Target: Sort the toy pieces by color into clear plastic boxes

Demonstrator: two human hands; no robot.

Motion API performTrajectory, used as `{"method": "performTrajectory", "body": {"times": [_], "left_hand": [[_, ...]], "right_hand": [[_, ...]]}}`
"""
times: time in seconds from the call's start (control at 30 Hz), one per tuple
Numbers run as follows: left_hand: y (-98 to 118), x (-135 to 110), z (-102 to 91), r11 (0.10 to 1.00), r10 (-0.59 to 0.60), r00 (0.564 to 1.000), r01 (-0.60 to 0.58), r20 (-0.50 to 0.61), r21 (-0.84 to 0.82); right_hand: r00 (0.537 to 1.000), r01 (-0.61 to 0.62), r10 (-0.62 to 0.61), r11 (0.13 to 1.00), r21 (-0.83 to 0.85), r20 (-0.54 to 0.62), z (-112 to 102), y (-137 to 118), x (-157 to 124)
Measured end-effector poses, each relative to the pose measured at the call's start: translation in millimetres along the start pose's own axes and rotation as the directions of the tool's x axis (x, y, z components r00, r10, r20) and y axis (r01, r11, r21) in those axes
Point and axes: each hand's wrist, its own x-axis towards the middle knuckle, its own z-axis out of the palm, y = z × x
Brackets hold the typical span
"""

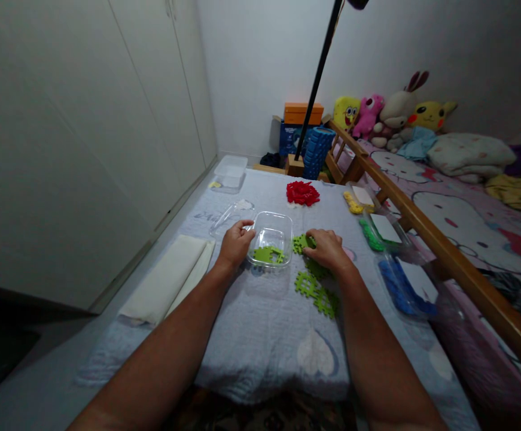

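A clear plastic container [273,222] stands on the cloth-covered table, with several flat light-green notched pieces [269,255] inside it. My left hand [237,242] grips the container's left rim between thumb and fingers. To the right of the container, my right hand [327,246] has its fingers closed on a light-green notched piece [299,243]. More green notched pieces [305,284] lie on the cloth below that hand, partly hidden by the hand and forearm. A clear lid [231,220] rests to the left, behind my left hand.
Red pieces [302,193] are heaped farther back. Along the right edge stand clear boxes of yellow [353,203], green [370,234] and blue pieces [401,287]. A clear container [231,172] sits at the far left corner, folded cream cloth [165,278] nearer. A wooden bed rail [422,221] borders the right.
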Motion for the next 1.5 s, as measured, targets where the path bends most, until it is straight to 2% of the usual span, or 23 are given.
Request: {"method": "performTrajectory", "body": {"times": [0.1, 0.2, 0.3, 0.4, 0.47, 0.57, 0.7, 0.9, 1.1, 1.2, 1.3, 1.4, 1.5], "left_hand": [[3.9, -2.6, 0.0, 1.000, -0.005, 1.000, 0.005, 0.004, -0.008], [5.7, -3.9, 0.2, 1.000, -0.010, 1.000, 0.011, 0.003, -0.018], [3.2, -2.5, 0.4, 1.000, -0.013, 1.000, 0.013, -0.002, -0.024], [-0.9, 0.1, 0.3, 1.000, -0.001, 1.000, 0.001, -0.006, -0.015], [-3.1, 1.5, 0.0, 1.000, 0.008, 1.000, -0.008, -0.003, -0.005], [-5.4, 3.0, -0.1, 1.000, 0.017, 1.000, -0.017, 0.010, -0.008], [-7.6, 4.0, 0.0, 1.000, 0.022, 1.000, -0.021, 0.011, -0.017], [-6.4, 3.5, 0.0, 0.999, 0.028, 1.000, -0.028, 0.004, -0.037], [-5.4, 3.1, 0.1, 0.999, 0.017, 1.000, -0.017, -0.003, -0.040], [-6.2, 3.4, 0.3, 0.999, 0.013, 1.000, -0.013, 0.000, -0.036], [-6.6, 3.2, 0.7, 0.999, 0.002, 1.000, -0.001, 0.004, -0.046], [-5.5, 2.2, 1.0, 0.999, -0.007, 1.000, 0.007, -0.001, -0.033], [-3.8, 1.0, 0.8, 1.000, -0.004, 1.000, 0.004, 0.002, -0.024]], "right_hand": [[0.999, 0.012, -0.009, 0.998, 0.057, -0.050, 0.8, 2.2, 0.3], [0.985, 0.034, -0.004, 0.984, 0.173, -0.172, -3.0, 2.7, 0.2], [0.954, 0.165, -0.068, 0.933, 0.319, -0.293, -11.4, -3.1, -1.7], [0.927, 0.313, -0.197, 0.874, 0.372, -0.318, -21.5, -18.1, -7.5], [0.923, 0.366, -0.285, 0.860, 0.355, -0.260, -27.8, -31.4, -12.6], [0.917, 0.396, -0.387, 0.870, 0.292, -0.091, -35.4, -50.0, -18.0], [0.917, 0.371, -0.391, 0.909, 0.189, 0.082, -42.1, -65.0, -18.0], [0.905, 0.355, -0.377, 0.924, 0.141, 0.196, -47.6, -74.8, -14.3], [0.893, 0.364, -0.390, 0.919, 0.150, 0.223, -47.3, -74.8, -16.1], [0.898, 0.382, -0.415, 0.901, 0.207, 0.149, -44.7, -69.1, -15.6], [0.909, 0.407, -0.417, 0.870, 0.277, -0.026, -43.5, -55.3, -11.8], [0.927, 0.372, -0.328, 0.870, 0.324, -0.185, -44.3, -32.0, -6.9], [0.953, 0.267, -0.196, 0.903, 0.338, -0.231, -44.9, -4.5, -5.2]]}}
